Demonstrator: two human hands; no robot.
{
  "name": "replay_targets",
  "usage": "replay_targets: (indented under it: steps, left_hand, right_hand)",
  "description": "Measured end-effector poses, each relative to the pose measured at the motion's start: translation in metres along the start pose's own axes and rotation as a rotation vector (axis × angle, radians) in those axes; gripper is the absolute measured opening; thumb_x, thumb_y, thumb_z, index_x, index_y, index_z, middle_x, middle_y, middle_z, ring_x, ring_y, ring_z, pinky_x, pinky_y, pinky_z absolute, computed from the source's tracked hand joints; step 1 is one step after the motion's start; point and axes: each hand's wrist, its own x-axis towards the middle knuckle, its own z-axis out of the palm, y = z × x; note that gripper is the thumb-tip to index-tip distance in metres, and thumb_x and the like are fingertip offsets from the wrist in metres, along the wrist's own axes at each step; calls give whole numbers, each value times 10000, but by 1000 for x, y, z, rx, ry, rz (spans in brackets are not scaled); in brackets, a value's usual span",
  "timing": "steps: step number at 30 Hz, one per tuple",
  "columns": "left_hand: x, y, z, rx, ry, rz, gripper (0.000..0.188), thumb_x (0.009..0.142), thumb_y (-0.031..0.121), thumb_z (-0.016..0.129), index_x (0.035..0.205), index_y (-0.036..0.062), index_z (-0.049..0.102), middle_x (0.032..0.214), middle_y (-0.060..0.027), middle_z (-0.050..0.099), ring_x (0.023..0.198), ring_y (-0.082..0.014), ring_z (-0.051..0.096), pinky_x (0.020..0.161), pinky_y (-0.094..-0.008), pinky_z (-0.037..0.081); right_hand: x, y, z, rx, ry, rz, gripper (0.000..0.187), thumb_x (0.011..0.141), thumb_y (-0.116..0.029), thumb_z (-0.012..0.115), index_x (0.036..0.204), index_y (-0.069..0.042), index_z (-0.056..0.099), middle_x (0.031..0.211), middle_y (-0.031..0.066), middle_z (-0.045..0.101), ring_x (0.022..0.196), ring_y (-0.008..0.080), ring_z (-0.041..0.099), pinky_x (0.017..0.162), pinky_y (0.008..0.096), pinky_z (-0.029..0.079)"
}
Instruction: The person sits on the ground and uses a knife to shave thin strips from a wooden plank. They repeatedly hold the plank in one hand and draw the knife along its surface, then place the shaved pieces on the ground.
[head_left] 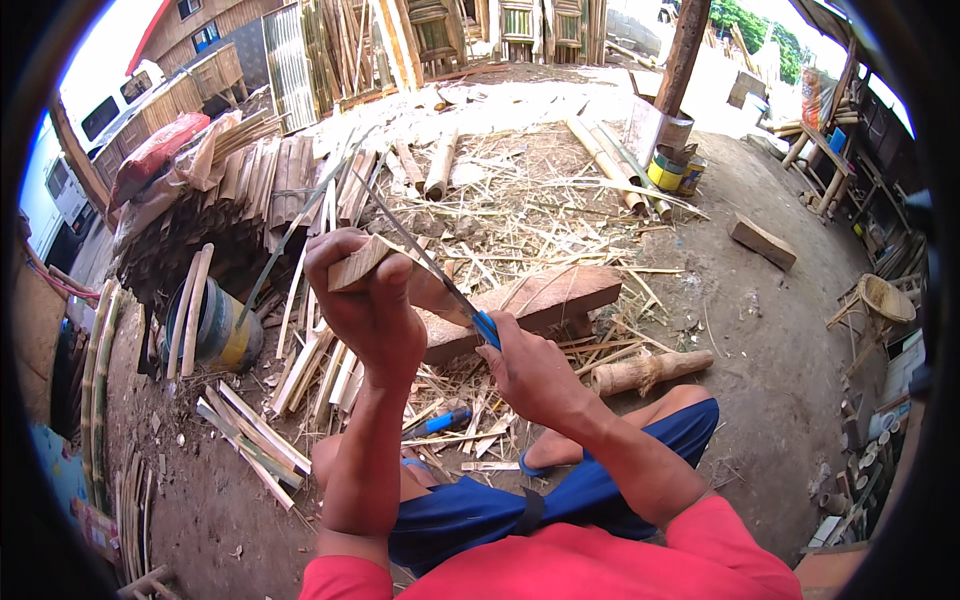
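My left hand (362, 310) is raised left of centre, its fingers wrapped round a piece of wood (358, 263) with a pale cut end. My right hand (540, 370) grips the blue handle of a long, narrow-bladed tool (412, 240). Its dark blade slants up and left, passing close beside the wood. Whether the edge touches the wood, or has teeth, I cannot tell. Below my hands a thick timber block (560, 300) lies on the shavings. Another blue-handled tool (440, 422) rests on the ground between my legs.
Bamboo shavings (520, 215) cover the ground ahead. Split bamboo strips (255, 440) and a bucket (225, 330) are at the left, beside stacked bamboo pieces (270, 180). A bamboo section (650, 373) lies to the right. Farther off stand a wooden post (684, 60) and a wood block (763, 242).
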Motion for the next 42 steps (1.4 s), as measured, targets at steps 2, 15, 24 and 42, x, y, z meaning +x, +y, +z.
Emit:
replay_targets:
  steps: [2,15,24,42]
  left_hand:
    - [2,-4,2,-42,-22,-28,463,893,364,756,1087,54,472,988,-27,461,846,-103,455,783,-262,410]
    - [4,-13,15,-114,31,-130,496,913,365,741,1159,41,459,987,-60,569,841,-102,554,805,-262,459]
    - [-5,-40,-10,-69,40,-120,441,960,313,673,1128,30,380,848,-114,604,681,-164,612,658,-313,529]
    - [-17,-25,-24,-8,129,-182,419,936,276,696,1060,30,381,743,-81,589,606,-132,584,620,-294,528]
  right_hand:
    - [7,-10,-12,404,-126,167,300,1009,-187,536,1226,1,449,773,211,627,649,381,643,597,485,505]
    - [34,88,69,68,-82,251,264,983,-238,570,1090,-31,446,740,251,630,707,462,633,654,506,491]
    - [-1,54,77,234,99,-61,336,961,-172,587,1233,-46,436,839,249,635,733,458,644,612,529,504]
    - [-11,30,72,249,75,-133,433,931,-111,566,1314,-42,375,979,269,634,737,485,639,627,563,525]
